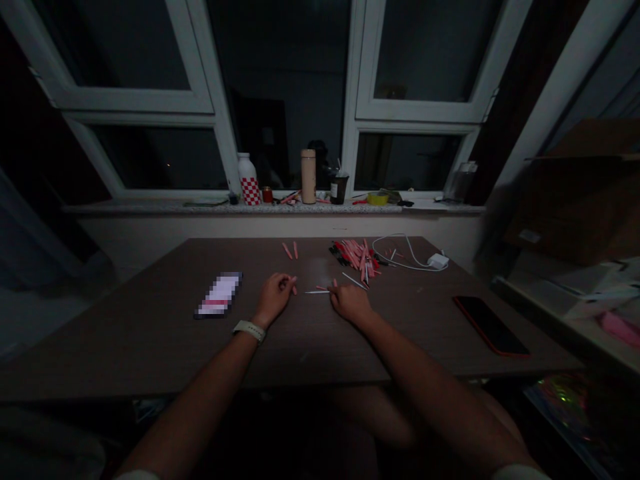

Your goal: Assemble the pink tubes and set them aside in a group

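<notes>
My left hand (274, 299) rests on the dark wooden table (140, 347) with its fingers pinched on a short pink pen barrel (294, 287). A pale watch strap (249, 331) circles that wrist. My right hand (350, 301) lies just to the right, its fingertips holding a thin white pen refill (317, 291) that points toward the left hand. Farther back sits a heap of pink and black pen parts (355, 257). Loose white refills (354, 280) lie in front of it, and two pink barrels (289, 251) lie apart.
A white charger (437, 261) and its cable (400, 250) lie at the table's far right. Nearby is a dark phone in a red case (490, 325). A device with a blurred screen (219, 294) lies left. Bottles and a thermos (309, 177) stand on the windowsill behind.
</notes>
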A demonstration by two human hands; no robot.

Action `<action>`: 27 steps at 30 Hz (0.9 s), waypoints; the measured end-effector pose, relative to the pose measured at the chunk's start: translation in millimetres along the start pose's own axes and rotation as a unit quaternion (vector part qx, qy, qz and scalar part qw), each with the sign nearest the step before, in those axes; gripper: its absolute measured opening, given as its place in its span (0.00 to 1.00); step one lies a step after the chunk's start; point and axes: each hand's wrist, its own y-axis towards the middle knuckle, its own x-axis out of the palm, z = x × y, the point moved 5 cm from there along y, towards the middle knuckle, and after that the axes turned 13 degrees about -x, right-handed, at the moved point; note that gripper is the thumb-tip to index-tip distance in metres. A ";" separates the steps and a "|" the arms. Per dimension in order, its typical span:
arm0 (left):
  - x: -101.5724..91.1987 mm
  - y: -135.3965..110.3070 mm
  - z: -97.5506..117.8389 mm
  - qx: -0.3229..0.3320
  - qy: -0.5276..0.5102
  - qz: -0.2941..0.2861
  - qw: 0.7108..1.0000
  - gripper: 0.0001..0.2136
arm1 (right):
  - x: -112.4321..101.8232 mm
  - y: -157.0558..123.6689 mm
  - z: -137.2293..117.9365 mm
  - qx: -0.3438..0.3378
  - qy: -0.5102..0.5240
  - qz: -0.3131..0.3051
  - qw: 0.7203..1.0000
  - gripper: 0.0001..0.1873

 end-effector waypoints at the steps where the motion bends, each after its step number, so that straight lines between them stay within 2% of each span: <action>1: 0.9 0.3 -1.6 -0.006 -0.008 -0.005 1.000 0.19 | 0.2 0.0 0.1 0.000 -0.001 0.000 1.000 0.25; 5: 5.4 3.0 -11.0 -0.043 -0.072 -0.015 0.996 0.13 | 1.4 0.2 0.0 -0.002 0.001 0.005 1.000 0.26; 9: 6.7 6.1 -18.9 -0.053 -0.099 0.014 0.994 0.13 | 2.2 0.7 -0.1 0.001 0.001 0.005 1.000 0.27; 13: 7.2 6.5 -21.9 -0.070 -0.107 0.018 0.992 0.15 | 1.9 0.6 -0.2 -0.007 0.000 -0.001 1.000 0.24; 17: 3.8 2.6 -12.1 -0.077 -0.107 0.002 0.991 0.14 | 1.1 -0.5 -0.5 -0.013 0.001 -0.007 1.000 0.22; 20: -6.7 -1.4 1.0 -0.046 -0.128 0.027 0.990 0.13 | 0.0 -1.3 -0.9 -0.011 -0.001 -0.010 1.000 0.22; 24: -16.5 -4.2 12.8 0.012 -0.037 0.062 0.997 0.12 | -0.7 -1.4 -1.4 -0.008 0.007 -0.016 1.000 0.21; 27: -16.2 -2.6 9.0 0.012 0.021 0.062 0.998 0.12 | -0.9 -1.3 -1.1 -0.008 0.009 -0.013 1.000 0.21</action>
